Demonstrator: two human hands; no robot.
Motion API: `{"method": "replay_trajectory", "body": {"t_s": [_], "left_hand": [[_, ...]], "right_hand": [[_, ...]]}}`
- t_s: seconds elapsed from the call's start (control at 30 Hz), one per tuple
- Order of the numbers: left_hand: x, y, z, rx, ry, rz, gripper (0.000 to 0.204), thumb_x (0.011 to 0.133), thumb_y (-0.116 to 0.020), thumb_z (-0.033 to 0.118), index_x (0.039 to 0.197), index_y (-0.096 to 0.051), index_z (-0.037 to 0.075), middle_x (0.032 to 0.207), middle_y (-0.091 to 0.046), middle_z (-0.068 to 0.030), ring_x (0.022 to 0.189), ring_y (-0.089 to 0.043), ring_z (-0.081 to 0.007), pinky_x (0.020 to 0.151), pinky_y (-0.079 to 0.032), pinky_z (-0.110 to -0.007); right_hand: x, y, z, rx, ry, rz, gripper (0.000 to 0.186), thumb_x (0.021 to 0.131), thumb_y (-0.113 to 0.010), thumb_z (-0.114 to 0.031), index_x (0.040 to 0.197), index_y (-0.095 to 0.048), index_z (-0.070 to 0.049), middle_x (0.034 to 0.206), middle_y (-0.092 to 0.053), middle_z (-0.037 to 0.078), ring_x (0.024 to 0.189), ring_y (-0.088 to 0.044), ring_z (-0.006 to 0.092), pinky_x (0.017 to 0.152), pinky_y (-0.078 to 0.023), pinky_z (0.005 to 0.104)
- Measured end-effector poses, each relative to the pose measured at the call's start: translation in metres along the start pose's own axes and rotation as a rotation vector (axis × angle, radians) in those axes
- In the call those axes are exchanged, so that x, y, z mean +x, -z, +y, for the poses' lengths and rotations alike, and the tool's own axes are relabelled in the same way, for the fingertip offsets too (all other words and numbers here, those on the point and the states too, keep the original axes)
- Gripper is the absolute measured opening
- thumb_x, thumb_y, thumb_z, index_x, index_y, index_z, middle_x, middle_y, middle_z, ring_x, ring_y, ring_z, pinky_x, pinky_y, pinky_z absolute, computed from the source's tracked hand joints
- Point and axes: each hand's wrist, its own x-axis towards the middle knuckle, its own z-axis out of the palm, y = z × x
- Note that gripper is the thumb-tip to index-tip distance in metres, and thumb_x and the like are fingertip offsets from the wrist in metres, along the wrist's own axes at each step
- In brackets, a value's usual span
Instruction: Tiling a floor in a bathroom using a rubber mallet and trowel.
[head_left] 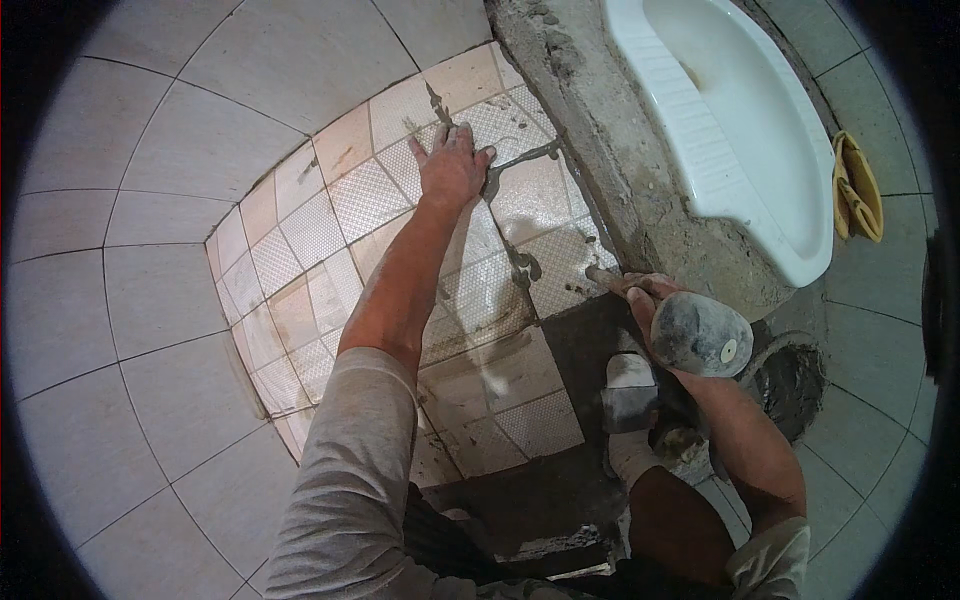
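My left hand (456, 170) lies with spread fingers on the patterned floor tiles (365, 200), by a joint smeared with grey mortar (525, 157). In my right hand (648, 300) is a rubber mallet (700, 335), gripped by its wooden handle. Its rounded grey head is toward me, and the handle's end points left over the tiles. More mortar blobs (524, 266) sit along the joint between the two hands.
A white squat toilet (740, 130) is set in a rough concrete strip (590, 120) on the right. Beyond it lies a yellow cloth-like item (857, 188). Dark wet mortar (580, 350) borders the near tiles. A bucket (790, 385) stands near my right forearm. Grey wall tiles (160, 290) rise at left.
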Motion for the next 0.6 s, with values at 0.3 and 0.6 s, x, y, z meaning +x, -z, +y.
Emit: {"method": "replay_trajectory", "body": {"t_s": [0.3,0.6], "left_hand": [[-0.024,-0.005,0.009,-0.053,-0.018,0.01,0.06,0.097,-0.048,0.045,0.144,-0.043,0.007,0.148,-0.046,-0.0125,0.144,-0.032,-0.0303,0.115,-0.008,-0.069],[-0.05,0.008,0.018,-0.131,-0.012,-0.062,0.063,0.098,-0.046,0.043,0.145,-0.041,0.002,0.149,-0.045,-0.0125,0.145,-0.03,-0.0306,0.116,-0.003,-0.067]], "right_hand": [[0.001,0.006,-0.007,0.033,-0.068,-0.065,0.029,0.101,-0.049,-0.027,0.09,-0.061,-0.003,0.084,-0.06,0.016,0.083,-0.061,0.0351,0.075,-0.049,0.0413],[0.0,-0.001,-0.004,-0.044,0.056,0.012,0.024,0.099,-0.053,-0.025,0.092,-0.062,-0.004,0.088,-0.063,0.015,0.086,-0.062,0.0335,0.077,-0.051,0.0407]]}}
